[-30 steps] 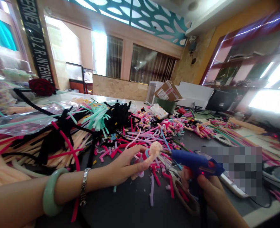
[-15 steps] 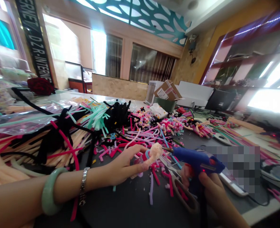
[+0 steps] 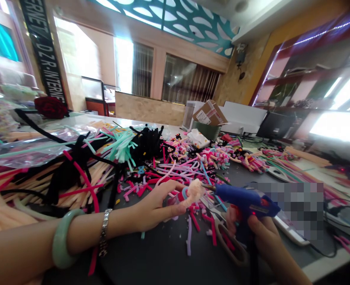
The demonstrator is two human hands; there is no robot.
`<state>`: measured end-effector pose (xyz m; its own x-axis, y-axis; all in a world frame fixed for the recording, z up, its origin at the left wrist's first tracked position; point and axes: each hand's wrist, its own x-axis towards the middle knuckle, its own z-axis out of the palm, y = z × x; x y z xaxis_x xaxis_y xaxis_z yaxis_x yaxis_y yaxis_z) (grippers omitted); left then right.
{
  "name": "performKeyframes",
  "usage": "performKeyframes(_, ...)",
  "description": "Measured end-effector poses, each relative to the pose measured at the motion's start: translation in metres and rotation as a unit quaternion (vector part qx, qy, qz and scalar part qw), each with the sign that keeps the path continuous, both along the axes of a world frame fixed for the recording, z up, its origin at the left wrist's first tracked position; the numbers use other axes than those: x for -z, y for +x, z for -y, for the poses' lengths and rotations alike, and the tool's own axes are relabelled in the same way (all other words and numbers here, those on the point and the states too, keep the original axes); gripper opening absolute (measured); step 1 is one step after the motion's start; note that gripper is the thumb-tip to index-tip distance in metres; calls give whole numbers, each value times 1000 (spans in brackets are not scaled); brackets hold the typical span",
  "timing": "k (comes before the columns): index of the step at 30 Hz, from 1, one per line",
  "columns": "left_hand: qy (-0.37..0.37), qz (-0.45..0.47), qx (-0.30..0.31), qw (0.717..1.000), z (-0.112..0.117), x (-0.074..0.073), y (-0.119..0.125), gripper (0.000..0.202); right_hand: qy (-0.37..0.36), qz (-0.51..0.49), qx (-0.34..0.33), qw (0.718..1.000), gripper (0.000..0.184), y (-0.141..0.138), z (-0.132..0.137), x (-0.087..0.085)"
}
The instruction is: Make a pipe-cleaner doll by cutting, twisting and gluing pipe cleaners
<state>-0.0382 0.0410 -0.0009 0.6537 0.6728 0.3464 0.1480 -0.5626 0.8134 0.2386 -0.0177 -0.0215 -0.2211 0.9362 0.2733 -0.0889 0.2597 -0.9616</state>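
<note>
Between the thumb and fingers of my left hand is a small pipe-cleaner doll with a fuzzy cream head and a pink and blue body. My right hand is wrapped round the handle of a blue glue gun, whose small red light glows. The gun's nozzle points left and is at the doll's head; whether it touches cannot be made out. Below the gun lie scissors with brownish handles, partly hidden by my right hand.
Cut pink and lilac pipe-cleaner pieces litter the dark table. At left lie beige pipe cleaners, with mint and black bundles behind. Small finished-looking figures are heaped farther back, before a cardboard box. A monitor stands right.
The glue gun has shifted very slightly left, its nozzle staying at the doll's head. My left hand holds the doll in nearly the same place.
</note>
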Motion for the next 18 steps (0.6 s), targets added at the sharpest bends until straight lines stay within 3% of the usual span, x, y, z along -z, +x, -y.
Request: performKeyframes(18, -132, 69, 55, 987, -2, 5, 4, 36, -20, 22, -20, 999, 44, -1, 1, -2)
